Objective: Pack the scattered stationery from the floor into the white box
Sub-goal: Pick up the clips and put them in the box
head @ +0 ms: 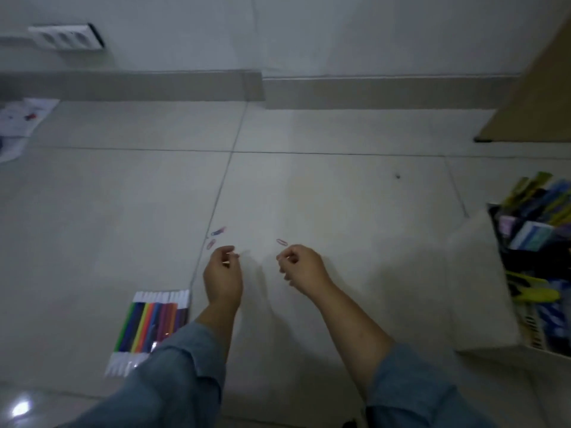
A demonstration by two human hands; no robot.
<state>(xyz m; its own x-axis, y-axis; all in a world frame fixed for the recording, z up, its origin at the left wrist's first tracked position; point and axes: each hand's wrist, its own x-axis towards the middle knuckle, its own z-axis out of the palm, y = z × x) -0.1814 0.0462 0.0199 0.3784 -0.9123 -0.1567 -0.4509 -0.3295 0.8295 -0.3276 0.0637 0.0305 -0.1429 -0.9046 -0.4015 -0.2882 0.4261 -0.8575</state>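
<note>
Several small coloured paper clips lie on the tiled floor: a blue and red pair (pixel 218 231), a pink one (pixel 211 244) and a red one (pixel 281 242). My left hand (pixel 223 273) hovers just below the left clips, thumb and forefinger pinching a small reddish paper clip (pixel 237 256). My right hand (pixel 301 267) sits just below the red clip with its fingers curled in; I see nothing in it. A flat pack of coloured markers (pixel 151 325) lies at the lower left, partly under my left sleeve. The white box (pixel 482 282) stands at the right edge, holding pens and other stationery.
Loose papers (pixel 21 125) lie at the far left by the wall. A power strip (pixel 66 35) sits on the skirting ledge. A brown cardboard sheet (pixel 531 103) leans at the upper right. A small dark speck (pixel 398 176) marks the floor.
</note>
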